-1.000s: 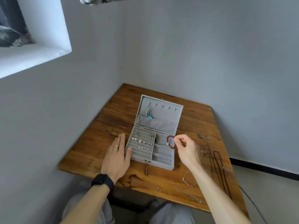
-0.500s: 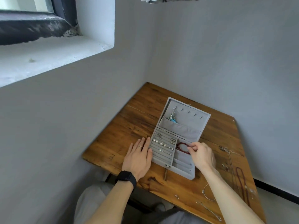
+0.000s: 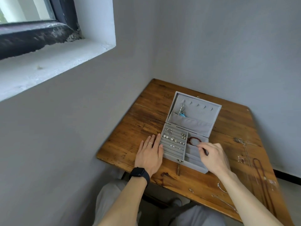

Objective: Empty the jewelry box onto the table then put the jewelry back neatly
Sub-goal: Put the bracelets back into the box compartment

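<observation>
We were in the putting-back step. Our left hand [image 3: 149,154] lay flat, fingers straight, against the left wall of the open box [image 3: 192,166] on the table [image 3: 146,121]. Its left tray held earrings [image 3: 173,139], and the lid pocket held a silver-and-blue piece [image 3: 181,111]. The red bracelet [image 3: 193,139] lay in the far right compartment. Our right hand [image 3: 213,158] curled at its near edge; whether it pinched, we could not tell. Next, we judged, came the necklaces [image 3: 256,159] lying at the right, which needed untangled lifting.
</observation>
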{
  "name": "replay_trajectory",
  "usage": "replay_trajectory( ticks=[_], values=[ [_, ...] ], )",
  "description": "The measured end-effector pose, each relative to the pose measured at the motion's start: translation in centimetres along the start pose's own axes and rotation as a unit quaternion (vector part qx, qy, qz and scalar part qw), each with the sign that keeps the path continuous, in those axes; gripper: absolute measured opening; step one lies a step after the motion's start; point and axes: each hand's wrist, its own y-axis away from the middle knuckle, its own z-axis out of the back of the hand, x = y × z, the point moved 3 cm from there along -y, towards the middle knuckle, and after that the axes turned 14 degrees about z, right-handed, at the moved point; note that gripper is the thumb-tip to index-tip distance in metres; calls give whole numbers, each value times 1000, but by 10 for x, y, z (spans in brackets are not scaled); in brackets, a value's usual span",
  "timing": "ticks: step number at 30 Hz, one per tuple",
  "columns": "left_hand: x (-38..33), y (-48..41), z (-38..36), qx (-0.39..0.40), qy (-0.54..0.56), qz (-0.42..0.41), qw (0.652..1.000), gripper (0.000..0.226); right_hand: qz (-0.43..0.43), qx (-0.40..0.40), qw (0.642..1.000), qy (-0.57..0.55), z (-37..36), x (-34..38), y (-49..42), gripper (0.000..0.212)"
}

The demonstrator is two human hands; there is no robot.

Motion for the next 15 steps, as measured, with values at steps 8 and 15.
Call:
replay_trajectory(
  ticks=[8,15],
  values=[
    [6,-2,1,7,-16,5,1000,53,-80,-71,974,-198,26,-9,40,40],
    [2,-4,6,-4,-13,-18,1000,54,-140,-155,962,-175,64,-26,113,29]
  ],
)
